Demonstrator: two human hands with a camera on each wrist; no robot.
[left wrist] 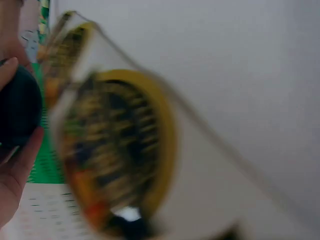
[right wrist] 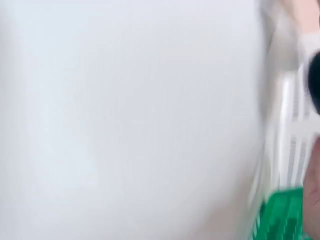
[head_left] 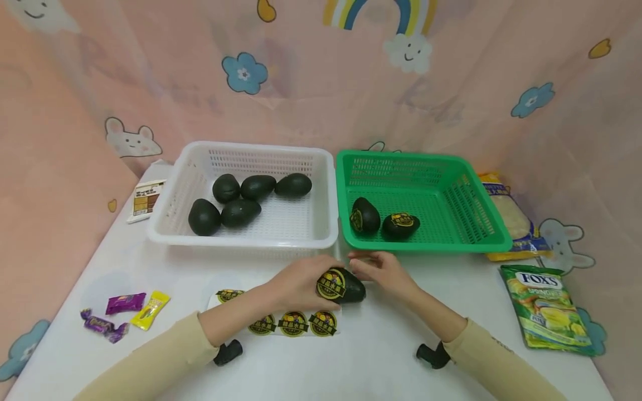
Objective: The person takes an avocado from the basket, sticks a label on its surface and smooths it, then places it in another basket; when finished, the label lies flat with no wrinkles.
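My left hand (head_left: 303,284) grips a dark green avocado (head_left: 355,287) with a round black-and-yellow sticker (head_left: 331,284) on its side. In the left wrist view the thumb and a finger lie round the dark avocado (left wrist: 20,105). My right hand (head_left: 383,273) is close by at the avocado's right end, fingers loosely bent toward it. Below the left hand lies a white sheet of round stickers (head_left: 293,323), partly covered by the hand and forearm; the stickers (left wrist: 117,150) look blurred in the left wrist view.
Several avocados sit in a white basket (head_left: 246,241) at the back. Two stickered avocados lie in a green basket (head_left: 431,247) beside it. Wrapped candies (head_left: 125,303) are at left; a green Fox's bag (head_left: 546,309) and a yellow-blue bag (head_left: 511,217) are at right.
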